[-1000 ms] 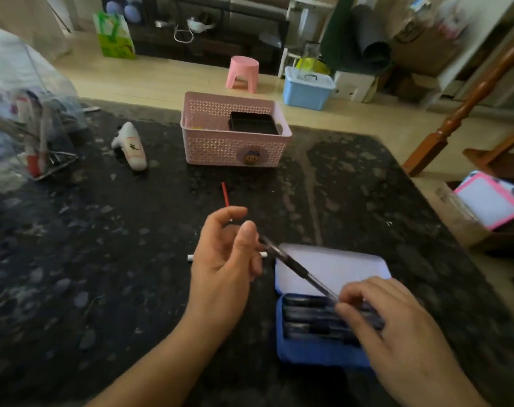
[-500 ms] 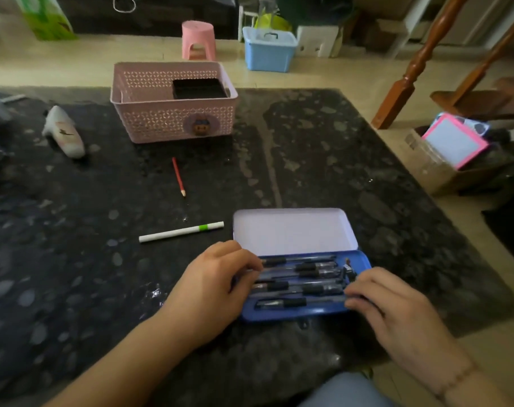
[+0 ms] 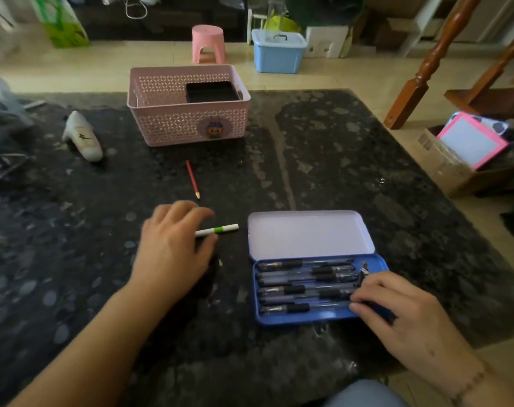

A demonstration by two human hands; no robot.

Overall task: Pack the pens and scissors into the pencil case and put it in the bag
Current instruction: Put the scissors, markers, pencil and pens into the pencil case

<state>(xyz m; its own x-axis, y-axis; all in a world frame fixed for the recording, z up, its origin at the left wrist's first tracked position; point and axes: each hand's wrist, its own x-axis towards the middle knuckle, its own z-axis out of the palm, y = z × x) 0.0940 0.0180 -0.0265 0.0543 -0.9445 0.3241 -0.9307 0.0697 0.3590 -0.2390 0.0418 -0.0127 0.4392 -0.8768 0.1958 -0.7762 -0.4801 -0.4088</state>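
Here our left hand (image 3: pixel 173 245) hovers over the white-and-green marker (image 3: pixel 220 230), hiding its near end; the motion blur keeps us from telling whether the fingers grip it. Our right hand (image 3: pixel 396 312) rests curled fingertips on the pens (image 3: pixel 302 282) inside the open blue pencil case (image 3: pixel 317 318), covering its right corner. A red pencil (image 3: pixel 192 179) lies apart on the dark table (image 3: pixel 352 171).

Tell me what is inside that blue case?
The open case holds a row of black-gripped pens lying lengthwise. The right hand rests on its right end, covering what lies there.
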